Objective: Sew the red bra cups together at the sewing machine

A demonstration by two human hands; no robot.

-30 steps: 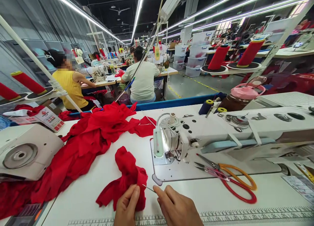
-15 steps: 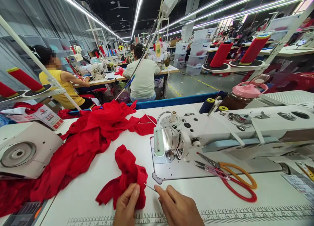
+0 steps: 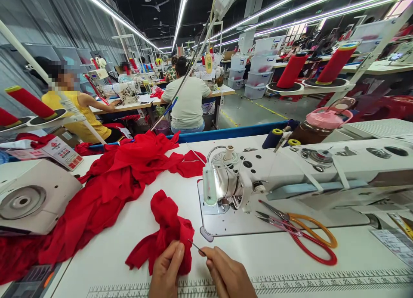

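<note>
My left hand (image 3: 167,268) pinches the edge of a small red fabric piece (image 3: 169,229) between thumb and fingers. The piece lies bunched on the white table, one end trailing left. In my right hand (image 3: 227,272), thumb and fingers grip a thin, pointed metal tool (image 3: 195,247), whose tip is at the fabric's right edge beside my left thumb. Its exact kind is too small to make out. To the right, two pairs of scissors, one with orange handles (image 3: 318,229) and one with red handles (image 3: 318,252), lie crossed by the sewing machine (image 3: 226,181).
A long heap of red fabric (image 3: 119,181) runs along the left side, near another white machine (image 3: 29,199). A printed ruler (image 3: 290,283) spans the table's front edge. Red thread cones (image 3: 292,72) stand on a rack at right. Two people sit at machines ahead.
My right hand has shifted slightly left, bringing the tool's tip over the red fabric's edge at a steeper slant. My left hand stays in place with the fabric.
</note>
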